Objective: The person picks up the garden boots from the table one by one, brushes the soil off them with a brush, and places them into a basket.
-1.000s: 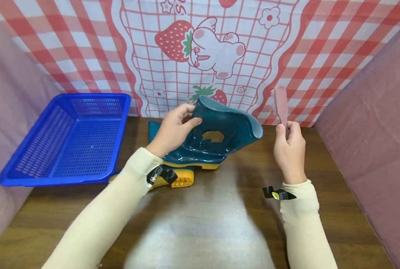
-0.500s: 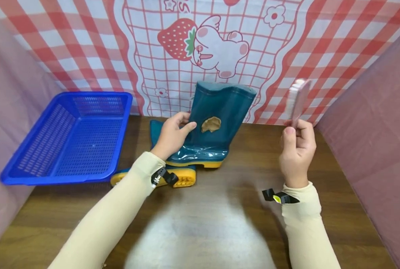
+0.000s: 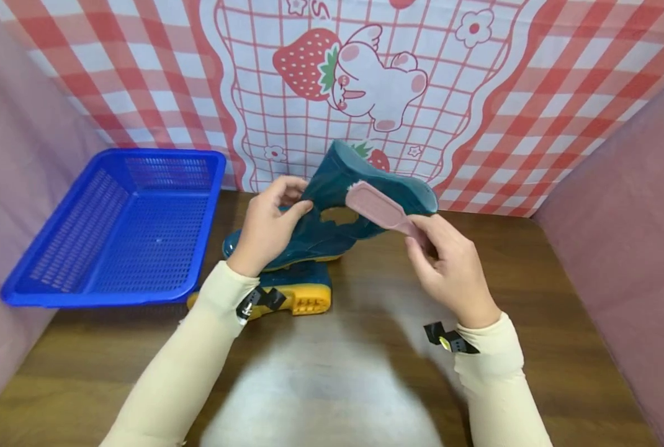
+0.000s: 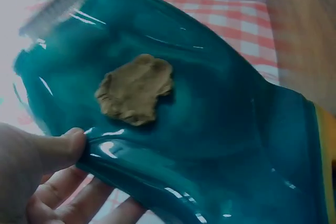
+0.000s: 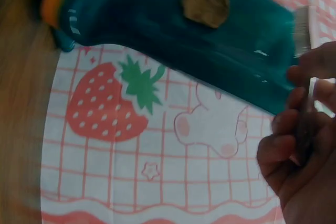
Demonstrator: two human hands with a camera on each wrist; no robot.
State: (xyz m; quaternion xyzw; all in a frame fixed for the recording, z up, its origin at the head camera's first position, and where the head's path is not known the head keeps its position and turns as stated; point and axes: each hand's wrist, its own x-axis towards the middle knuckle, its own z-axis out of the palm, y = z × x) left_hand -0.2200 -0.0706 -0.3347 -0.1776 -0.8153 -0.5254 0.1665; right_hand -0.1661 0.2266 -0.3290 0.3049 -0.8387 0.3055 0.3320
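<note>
My left hand (image 3: 269,225) grips the shaft of a teal rain boot (image 3: 322,183), thumb on the near side and fingers behind. The boot is tilted, its open top leaning to the right. A brown, clay-like patch (image 4: 134,90) with a ragged edge sticks to the shaft's side. My right hand (image 3: 452,267) holds a pink brush (image 3: 375,206) by its handle. In the head view the brush head overlaps the boot's upper shaft, just above the patch. White bristles (image 4: 63,6) face the boot near its top edge in the left wrist view.
A second boot with a yellow sole (image 3: 311,299) lies on its side on the wooden table (image 3: 388,347), below the held one. A blue plastic basket (image 3: 213,205) stands at the left. Behind hangs a red-checked cloth (image 3: 533,124); pink cloth (image 3: 617,186) closes off the sides.
The brush has swung left from beside the boot to over its shaft. The boot stood upright half a second ago and is now tilted, its top to the right and its foot further left.
</note>
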